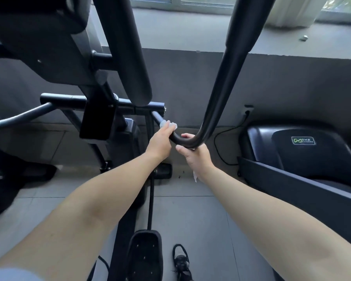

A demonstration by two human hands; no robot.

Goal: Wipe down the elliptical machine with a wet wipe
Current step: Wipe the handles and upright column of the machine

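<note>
Wipe mostly under left hand

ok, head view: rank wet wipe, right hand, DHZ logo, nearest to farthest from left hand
1. wet wipe: held by the left hand, on the bar.
2. right hand: just right, gripping the handlebar.
3. DHZ logo: far right, on the neighbouring machine.

The handlebar tube looked like black painted metal, smooth, with a soft satin sheen along its bend. The wet wipe was thin white cloth, crumpled and slightly translucent. The thick upper grip was matt black, seemingly foam or rubber. The pedal was dull black plastic dotted with small studs. The neighbouring machine's cover was smooth dark plastic with a gloss. The floor tiles were grey, smooth and faintly shiny
</note>
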